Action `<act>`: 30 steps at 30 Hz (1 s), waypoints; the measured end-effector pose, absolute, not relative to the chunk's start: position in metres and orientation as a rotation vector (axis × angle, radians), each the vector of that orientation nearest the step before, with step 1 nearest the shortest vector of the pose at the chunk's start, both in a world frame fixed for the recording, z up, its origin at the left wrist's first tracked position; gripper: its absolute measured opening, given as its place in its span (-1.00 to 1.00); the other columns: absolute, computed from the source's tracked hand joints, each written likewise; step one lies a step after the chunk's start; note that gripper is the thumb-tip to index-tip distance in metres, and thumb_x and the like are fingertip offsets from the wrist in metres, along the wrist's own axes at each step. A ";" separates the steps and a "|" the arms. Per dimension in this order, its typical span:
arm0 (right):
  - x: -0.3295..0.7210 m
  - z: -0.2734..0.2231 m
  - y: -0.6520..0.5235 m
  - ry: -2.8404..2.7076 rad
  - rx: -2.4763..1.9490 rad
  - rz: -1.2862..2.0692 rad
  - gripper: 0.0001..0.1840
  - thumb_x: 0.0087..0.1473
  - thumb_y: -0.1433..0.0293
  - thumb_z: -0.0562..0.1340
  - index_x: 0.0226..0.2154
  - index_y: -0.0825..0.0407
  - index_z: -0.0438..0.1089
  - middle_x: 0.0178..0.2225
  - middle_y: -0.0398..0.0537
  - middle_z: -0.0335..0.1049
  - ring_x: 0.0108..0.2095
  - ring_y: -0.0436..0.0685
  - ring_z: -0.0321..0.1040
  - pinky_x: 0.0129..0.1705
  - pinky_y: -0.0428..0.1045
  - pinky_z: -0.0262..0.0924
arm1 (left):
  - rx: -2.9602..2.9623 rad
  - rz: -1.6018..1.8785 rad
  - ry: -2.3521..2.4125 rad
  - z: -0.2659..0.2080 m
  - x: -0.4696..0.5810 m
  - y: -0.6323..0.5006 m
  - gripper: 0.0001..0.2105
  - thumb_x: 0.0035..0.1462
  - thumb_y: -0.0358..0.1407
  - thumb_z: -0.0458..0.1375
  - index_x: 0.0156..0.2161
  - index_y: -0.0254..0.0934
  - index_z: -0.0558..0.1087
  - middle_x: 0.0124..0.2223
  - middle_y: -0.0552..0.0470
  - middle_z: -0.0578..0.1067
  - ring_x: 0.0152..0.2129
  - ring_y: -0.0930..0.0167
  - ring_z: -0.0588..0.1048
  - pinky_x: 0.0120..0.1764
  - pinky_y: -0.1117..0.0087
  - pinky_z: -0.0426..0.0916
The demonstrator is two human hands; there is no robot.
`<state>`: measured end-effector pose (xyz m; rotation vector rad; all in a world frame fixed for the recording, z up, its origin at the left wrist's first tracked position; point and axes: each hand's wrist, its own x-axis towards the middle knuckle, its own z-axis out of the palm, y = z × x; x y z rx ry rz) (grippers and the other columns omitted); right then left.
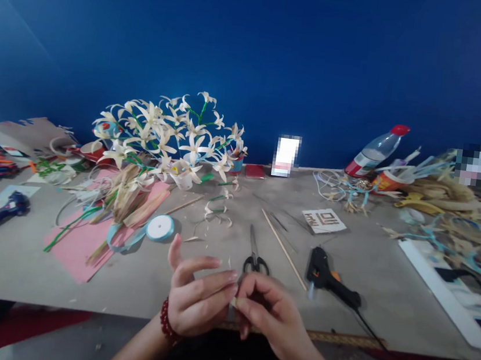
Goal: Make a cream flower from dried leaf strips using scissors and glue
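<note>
My left hand (199, 303), with a red beaded bracelet at the wrist, is open, its fingers stretched toward the right. Its fingertips meet those of my right hand (270, 312), which is closed in a pinch. A small pale piece (234, 301) shows between the right thumb and fingers; most of it is hidden, and its kind is unclear. Just beyond the hands lie black-handled scissors (252, 257). To their right are a thin wooden stick (284, 249) and a black glue gun (331, 279). A roll of light blue ribbon (160, 227) lies beyond my left hand.
White artificial flowers (164, 135) on green stems stand at the back left. Dried husks (127, 195) lie on pink paper (68, 246). A blue glue gun (0, 212) is far left. A tilted bottle (375, 153), a cup (392, 181) and a power strip (441, 292) are right.
</note>
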<state>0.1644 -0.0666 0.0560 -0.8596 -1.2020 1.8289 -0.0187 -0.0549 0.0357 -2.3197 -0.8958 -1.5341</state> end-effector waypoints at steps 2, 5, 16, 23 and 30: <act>0.166 0.056 -0.069 -1.214 -0.878 1.810 -0.62 0.10 0.11 0.33 -0.49 0.05 0.32 -0.56 -0.23 0.27 -0.62 -0.09 0.23 -0.55 -0.15 0.21 | -2.277 -1.606 -0.949 0.033 -0.024 -0.052 -0.87 0.17 -0.40 0.18 -0.22 -0.12 0.52 -0.33 0.09 0.67 -0.22 0.25 0.54 0.25 -0.33 -0.06; 0.169 0.055 -0.071 -1.297 -0.901 1.722 -0.65 0.14 0.15 0.29 -0.50 0.05 0.34 -0.55 -0.18 0.31 -0.61 -0.07 0.26 -0.54 -0.13 0.20 | -2.127 -1.833 -1.156 0.031 -0.032 -0.049 -0.82 0.13 -0.50 0.17 -0.23 -0.16 0.49 -0.30 0.05 0.64 -0.18 0.25 0.52 0.21 -0.31 0.02; 0.169 0.055 -0.065 -1.533 -0.957 1.477 -0.72 0.19 0.23 0.22 -0.47 0.05 0.37 -0.50 -0.11 0.37 -0.55 -0.01 0.30 -0.49 -0.10 0.23 | -2.865 -1.940 -1.153 0.051 -0.026 -0.055 -0.82 0.20 -0.40 0.10 -0.09 -0.22 0.44 -0.19 -0.07 0.55 -0.13 0.21 0.51 0.23 -0.27 0.04; 0.170 0.051 -0.064 -1.495 -0.898 1.549 -0.74 0.21 0.25 0.21 -0.45 0.04 0.33 -0.51 -0.16 0.31 -0.58 -0.03 0.28 -0.53 -0.11 0.23 | -2.499 -1.608 -1.008 0.052 -0.020 -0.057 -0.81 0.14 -0.51 0.17 -0.19 -0.18 0.47 -0.28 0.06 0.64 -0.19 0.26 0.55 0.26 -0.32 -0.08; 0.172 0.052 -0.064 -1.890 -0.896 0.661 -0.73 0.09 0.51 0.24 -0.11 0.02 0.35 -0.26 0.01 0.43 -0.37 0.09 0.37 -0.28 0.01 0.34 | -2.437 -1.437 -1.152 0.058 -0.014 -0.060 -0.82 0.12 -0.53 0.17 -0.28 -0.16 0.48 -0.35 0.15 0.66 -0.23 0.32 0.58 0.31 -0.28 -0.19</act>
